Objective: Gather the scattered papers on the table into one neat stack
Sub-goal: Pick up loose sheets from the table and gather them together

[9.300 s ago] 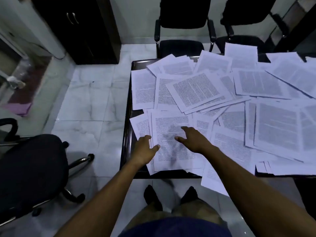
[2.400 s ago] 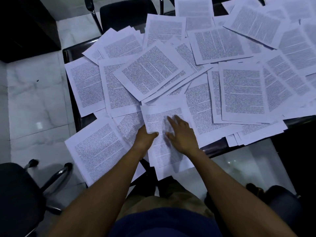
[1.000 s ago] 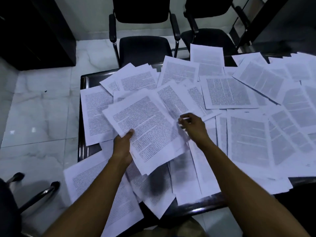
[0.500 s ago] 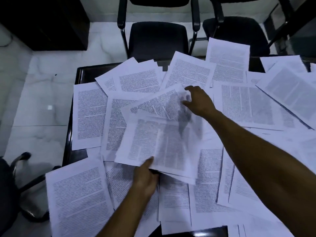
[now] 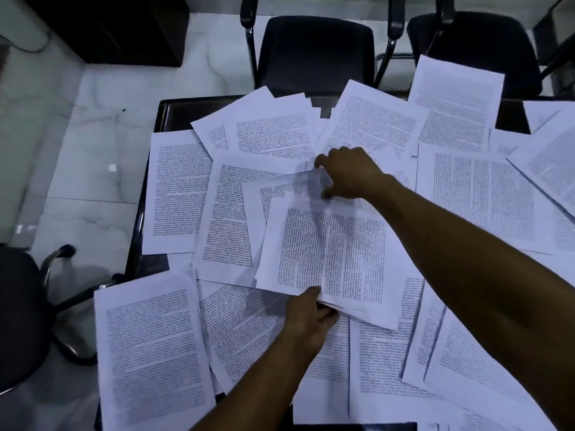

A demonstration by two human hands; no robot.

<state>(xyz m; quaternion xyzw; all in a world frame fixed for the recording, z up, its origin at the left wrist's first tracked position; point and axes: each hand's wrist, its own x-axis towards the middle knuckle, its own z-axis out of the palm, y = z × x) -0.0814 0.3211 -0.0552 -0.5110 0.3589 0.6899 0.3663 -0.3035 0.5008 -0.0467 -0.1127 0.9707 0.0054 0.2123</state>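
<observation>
Several printed white sheets lie scattered and overlapping across a dark table (image 5: pixel 174 115). My left hand (image 5: pixel 308 318) grips the near edge of a small bundle of papers (image 5: pixel 333 253), thumb on top, held just above the other sheets. My right hand (image 5: pixel 348 174) reaches over the far end of the bundle and pinches the corner of a sheet (image 5: pixel 289 189) that lies just under it. A large sheet (image 5: pixel 152 356) hangs over the table's near left edge.
Two black chairs (image 5: pixel 314 48) (image 5: pixel 473 48) stand at the table's far side. A swivel chair (image 5: pixel 21 309) sits on the marble floor to the left. A dark cabinet (image 5: pixel 124 29) stands at the back left. More loose sheets (image 5: pixel 482 200) cover the table's right part.
The bundle in my left hand has slid a little right and closer to me. My right hand has dropped onto the sheet behind the bundle and lifted its corner.
</observation>
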